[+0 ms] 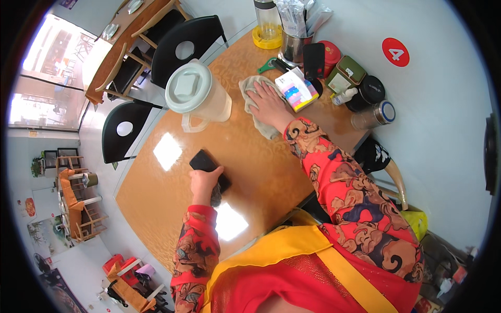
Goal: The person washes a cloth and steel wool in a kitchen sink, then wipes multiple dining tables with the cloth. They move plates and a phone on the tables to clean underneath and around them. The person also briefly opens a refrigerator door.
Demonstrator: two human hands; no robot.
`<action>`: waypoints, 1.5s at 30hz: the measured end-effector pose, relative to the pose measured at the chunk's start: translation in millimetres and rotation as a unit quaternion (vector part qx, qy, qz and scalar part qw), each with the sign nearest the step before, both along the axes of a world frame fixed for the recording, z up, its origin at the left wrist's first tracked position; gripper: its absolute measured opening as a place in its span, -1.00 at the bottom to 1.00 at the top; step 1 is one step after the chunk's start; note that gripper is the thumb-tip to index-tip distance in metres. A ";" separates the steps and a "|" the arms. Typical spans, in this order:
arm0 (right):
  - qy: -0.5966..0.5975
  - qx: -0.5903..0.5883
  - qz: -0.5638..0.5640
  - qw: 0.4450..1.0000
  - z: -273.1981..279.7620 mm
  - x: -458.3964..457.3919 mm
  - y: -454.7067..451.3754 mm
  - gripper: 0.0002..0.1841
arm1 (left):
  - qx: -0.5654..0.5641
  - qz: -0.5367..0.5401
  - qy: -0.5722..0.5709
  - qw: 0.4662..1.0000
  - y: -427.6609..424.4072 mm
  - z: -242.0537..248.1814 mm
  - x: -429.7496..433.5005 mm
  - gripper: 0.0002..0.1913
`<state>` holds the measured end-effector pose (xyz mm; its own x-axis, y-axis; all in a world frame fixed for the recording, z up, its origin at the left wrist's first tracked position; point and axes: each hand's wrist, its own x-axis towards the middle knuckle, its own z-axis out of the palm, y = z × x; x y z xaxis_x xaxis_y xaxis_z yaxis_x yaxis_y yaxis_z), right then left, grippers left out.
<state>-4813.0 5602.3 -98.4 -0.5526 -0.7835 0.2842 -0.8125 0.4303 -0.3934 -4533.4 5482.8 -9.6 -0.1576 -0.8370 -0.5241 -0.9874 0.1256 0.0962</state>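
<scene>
My left hand (204, 183) grips a black smartphone (202, 159) over the glossy wooden table (156, 203), thumb along its right side. A small grey fluffy piece (215, 196) shows beside that wrist. Farther out, my right hand (272, 105) holds a crumpled grey-beige cloth (266, 128) against the tabletop, palm down with the fingers stretched over it. Just right of those fingers is a colourful tissue pack (297, 92). A plastic pitcher (217, 101) with a pale green lid stands left of the cloth, its handle towards me.
Along the wall side stand a metal holder with wrapped utensils (293, 43), a red tin (332, 54), a green box (346, 76), a black jar (368, 92) and a glass bottle (370, 117). A green-handled tool (267, 65) lies behind the cloth. Black chairs (127, 131) flank the table's left edge.
</scene>
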 end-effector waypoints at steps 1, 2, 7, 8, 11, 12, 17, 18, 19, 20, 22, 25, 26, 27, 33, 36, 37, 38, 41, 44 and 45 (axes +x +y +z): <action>-0.001 -0.004 -0.013 1.000 -3.1 -8.9 -10.5 -0.46 | 0.000 0.002 0.006 1.000 3.7 1.5 0.8 0.06; -0.002 -0.008 -0.027 1.000 -6.2 -16.3 -19.8 -0.45 | -0.002 -0.006 -0.003 1.000 6.0 0.4 2.3 0.04; -0.004 0.012 -0.069 0.998 -1.1 -34.1 -40.4 -0.44 | 0.039 -0.060 -0.040 0.997 28.5 9.0 6.9 -0.09; -0.005 0.014 -0.074 0.997 -6.1 -31.3 -40.8 -0.43 | 0.044 -0.068 -0.041 0.996 34.7 11.0 5.3 -0.10; -0.012 0.018 -0.066 0.998 -12.9 -11.9 -31.1 -0.42 | 0.057 -0.085 -0.032 0.994 50.4 16.4 1.2 -0.13; -0.020 0.018 -0.051 0.998 -7.9 9.9 -18.3 -0.41 | 0.060 -0.090 -0.024 0.994 54.5 17.8 1.7 -0.14; -0.084 0.031 0.049 0.995 18.9 118.8 74.1 -0.39 | 0.079 -0.113 -0.006 0.991 61.9 23.0 -0.7 -0.15; -0.091 0.032 0.056 0.994 20.5 128.0 89.9 -0.38 | 0.080 -0.124 -0.005 0.989 62.0 24.2 -2.7 -0.14; -0.100 0.031 0.067 0.992 17.4 134.9 103.3 -0.38 | 0.079 -0.131 -0.008 0.988 64.2 22.5 -3.4 -0.14; -0.109 0.031 0.079 0.990 15.0 136.6 108.2 -0.37 | 0.078 -0.138 -0.011 0.987 66.7 20.9 -4.1 -0.14; -0.090 0.034 0.047 0.994 16.1 118.9 91.9 -0.37 | 0.071 -0.160 -0.011 0.984 73.3 22.8 -7.8 -0.14; -0.075 0.018 -0.016 0.997 5.1 63.8 30.0 -0.38 | 0.073 -0.177 -0.007 0.981 82.4 22.7 -9.4 -0.16; -0.073 0.011 -0.050 0.996 0.0 41.3 6.0 -0.37 | 0.075 -0.184 -0.004 0.980 84.5 20.8 -12.0 -0.16; -0.060 -0.004 -0.065 0.996 -6.5 20.5 -17.3 -0.37 | 0.068 -0.192 0.001 0.979 87.7 19.4 -12.1 -0.17; -0.059 -0.038 -0.115 0.991 -5.0 -16.9 -49.8 -0.41 | 0.045 -0.240 0.047 0.969 102.7 15.0 -27.9 -0.23; -0.054 -0.014 -0.060 0.997 -13.1 30.3 -7.0 -0.41 | 0.070 -0.232 0.003 0.970 112.2 15.0 -30.5 -0.23; -0.066 -0.009 -0.038 0.997 -7.7 45.9 22.1 -0.43 | 0.073 -0.242 -0.002 0.968 117.5 16.2 -31.8 -0.23; -0.076 -0.004 -0.017 0.997 2.7 59.7 53.3 -0.45 | 0.076 -0.253 -0.004 0.964 122.6 19.5 -32.9 -0.22; -0.109 0.030 0.013 0.993 23.6 89.0 137.9 -0.48 | 0.073 -0.283 -0.010 0.956 134.2 17.7 -32.1 -0.22; -0.099 0.109 -0.015 0.989 32.3 97.2 209.8 -0.48 | 0.064 -0.316 0.007 0.947 142.3 16.9 -48.3 -0.22; -0.101 0.108 -0.028 0.989 34.8 91.4 222.4 -0.48 | 0.062 -0.324 0.013 0.944 144.8 18.2 -55.8 -0.23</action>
<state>-4721.6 5824.7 -63.6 -0.6246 -0.7809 -0.0068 -0.6995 0.5633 -0.4398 -4589.2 5627.7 8.5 -0.6297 -0.4927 -0.6006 -0.7038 0.6891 0.1726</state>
